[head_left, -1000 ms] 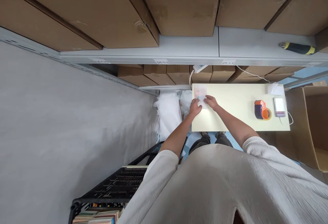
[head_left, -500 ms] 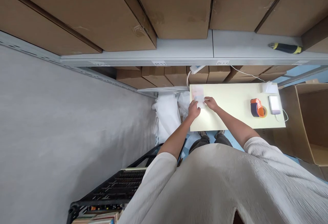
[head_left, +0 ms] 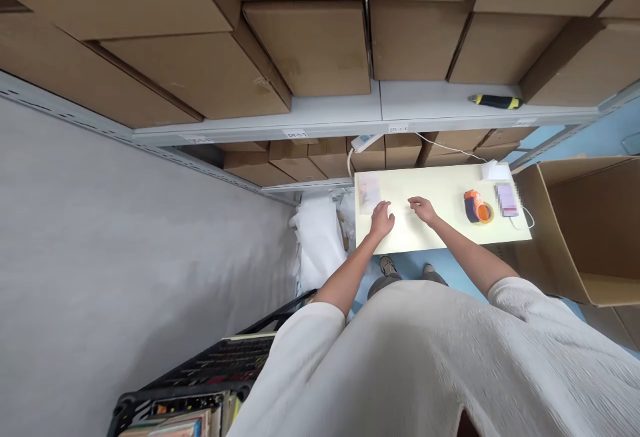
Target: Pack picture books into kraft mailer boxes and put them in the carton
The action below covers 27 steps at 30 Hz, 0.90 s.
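Observation:
On the left end of the pale yellow tabletop (head_left: pixel 395 240) lies a flat, thin packet with faint pink and blue printing (head_left: pixel 369 194). My left hand (head_left: pixel 382 220) is at its lower right corner, thumb apart from the fingers, holding nothing visible. To the right, my right hand (head_left: pixel 423 210) hovers over the table, apart from the packet. Its fingertips are drawn together in a pinch; anything between them is too small to make out.
An orange and dark tape dispenser (head_left: pixel 477 208) and a phone (head_left: pixel 507 199) lie on the table's right. A large open carton (head_left: pixel 560 237) stands beyond. Boxes fill the shelf (head_left: pixel 335 107), where a yellow-black cutter (head_left: pixel 497 101) lies. A black crate (head_left: pixel 190 374) of books stands lower left.
My right hand has come off the packet and moved right. My left hand has moved down to the packet's lower corner, its thumb now spread. The camera view has shifted.

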Each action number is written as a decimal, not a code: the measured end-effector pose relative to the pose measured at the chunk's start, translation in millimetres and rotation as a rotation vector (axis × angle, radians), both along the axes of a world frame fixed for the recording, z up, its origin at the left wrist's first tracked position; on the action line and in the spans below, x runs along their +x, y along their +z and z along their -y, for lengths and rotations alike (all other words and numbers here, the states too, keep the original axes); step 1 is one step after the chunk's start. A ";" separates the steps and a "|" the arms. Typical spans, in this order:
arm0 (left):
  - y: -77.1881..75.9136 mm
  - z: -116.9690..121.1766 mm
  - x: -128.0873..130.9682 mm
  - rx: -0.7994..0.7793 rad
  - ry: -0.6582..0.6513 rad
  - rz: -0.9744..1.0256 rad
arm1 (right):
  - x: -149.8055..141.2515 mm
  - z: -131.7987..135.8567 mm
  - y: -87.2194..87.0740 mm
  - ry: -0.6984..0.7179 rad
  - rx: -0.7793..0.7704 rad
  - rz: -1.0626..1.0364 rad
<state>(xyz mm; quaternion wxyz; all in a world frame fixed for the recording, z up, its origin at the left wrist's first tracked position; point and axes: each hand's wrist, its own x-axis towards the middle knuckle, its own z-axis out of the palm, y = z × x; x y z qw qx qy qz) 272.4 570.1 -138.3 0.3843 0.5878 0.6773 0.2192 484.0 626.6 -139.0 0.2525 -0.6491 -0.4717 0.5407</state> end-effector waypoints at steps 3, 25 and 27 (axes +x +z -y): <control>4.0 10.6 25.3 0.006 -0.016 -0.006 | 27.8 12.5 3.6 -0.016 -0.005 -0.006; 19.2 112.4 182.8 -0.003 0.169 -0.018 | 160.7 73.1 12.6 0.221 -0.041 -0.130; 24.7 127.8 175.1 0.006 0.216 -0.021 | 146.6 78.1 14.9 0.276 -0.046 -0.146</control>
